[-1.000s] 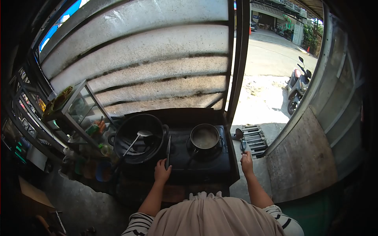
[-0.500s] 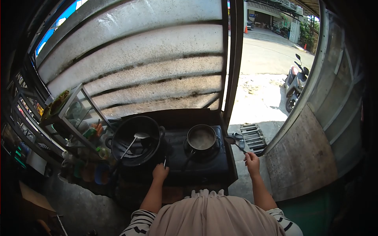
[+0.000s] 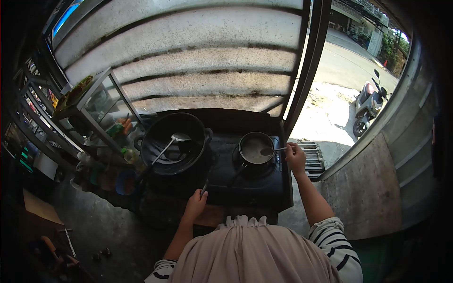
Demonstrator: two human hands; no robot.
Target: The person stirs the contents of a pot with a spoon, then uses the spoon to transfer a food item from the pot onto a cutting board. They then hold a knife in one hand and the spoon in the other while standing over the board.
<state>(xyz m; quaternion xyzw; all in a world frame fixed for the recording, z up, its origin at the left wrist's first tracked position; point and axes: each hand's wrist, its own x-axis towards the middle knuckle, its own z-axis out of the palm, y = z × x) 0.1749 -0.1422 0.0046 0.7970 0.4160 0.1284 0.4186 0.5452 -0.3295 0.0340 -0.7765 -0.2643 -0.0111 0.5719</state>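
Observation:
A small dark saucepan (image 3: 242, 150) of cloudy pale liquid stands on the burner of the black stove (image 3: 218, 181). My right hand (image 3: 295, 159) is closed around a spoon (image 3: 279, 150), whose dark bowl overlaps the liquid near the pan's right side. Lower left, at the front of the stove, my left hand (image 3: 195, 204) is closed on a thin metal utensil (image 3: 204, 190); its kind is hard to make out. To the left sits a large black wok (image 3: 193, 158) with two loop handles. A long-handled ladle (image 3: 180, 137) rests inside the wok.
A glass display case (image 3: 101, 106) stands at the left, with bottles and a blue container (image 3: 125, 182) below it. Pale horizontal slats (image 3: 212, 61) form the wall behind the stove. Beside the doorway leans a wooden board (image 3: 361, 188). A motorbike (image 3: 369, 104) is parked outside.
My right hand has moved up and left, bringing the spoon from beside the stove to over the saucepan. My left hand still holds the thin utensil. The whole view has shifted slightly.

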